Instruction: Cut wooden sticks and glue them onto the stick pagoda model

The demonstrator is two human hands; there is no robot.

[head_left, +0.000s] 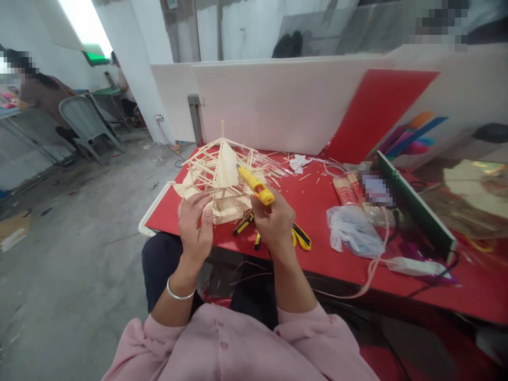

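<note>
one pale stick model [226, 166] rises to a spire [223, 128], left hand [193, 227] open, right hand [278, 221] gripping a yellow glue gun [253, 182].

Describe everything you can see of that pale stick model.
The pale pagoda-like stick model, apparently wooden, stands upright on the red tabletop, a thin stick rising from its peak. A triangular front panel is filled with close-laid sticks; neighbouring sections are open framework. The yellow gun-shaped tool points toward it; whether the left hand touches it is unclear.

The head camera looks forward and down onto a red table [307, 203].
</note>
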